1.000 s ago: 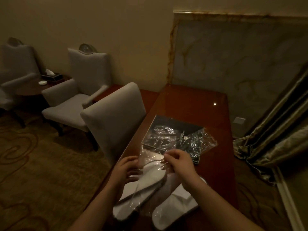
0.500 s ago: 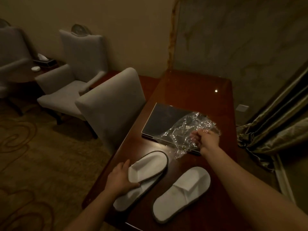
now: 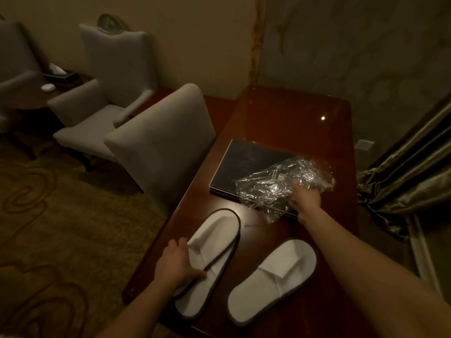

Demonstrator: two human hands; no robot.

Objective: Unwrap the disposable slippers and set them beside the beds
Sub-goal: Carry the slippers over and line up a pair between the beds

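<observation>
Wrapper's off since a second ago. It was round the slippers in both hands then; half a second back the right hand had it pinched over the folder. Now the right hand [image 3: 305, 198] lies on it with fingers spread straight, pressing, nothing gripped.

Clear plastic wrapper [image 3: 266, 189]: crumpled, glossy, lying across the near right corner of the dark folder [image 3: 246, 162], one end spilling onto the desk [image 3: 288, 111].

Left slipper [image 3: 217, 237]: white, dark trim, toe pointing away and right. Looks like two stacked, can't confirm. Left hand [image 3: 177, 263] rests palm-down on its outer side with the thumb along the trim, fingers relaxed, not clamped.

Right slipper [image 3: 271, 279]: white, upper folded flat, sitting alone just beside the first and roughly parallel to it, not touching.

Edges: both heels sit near the desk's near edge, and the left slipper is also close to the left edge. Bare wood between slippers and folder and beyond the folder to the wall. Chair [image 3: 161, 145] back stands against the left edge, curtain [image 3: 410, 181] off the right. Open carpet [image 3: 61, 228] on the left.
</observation>
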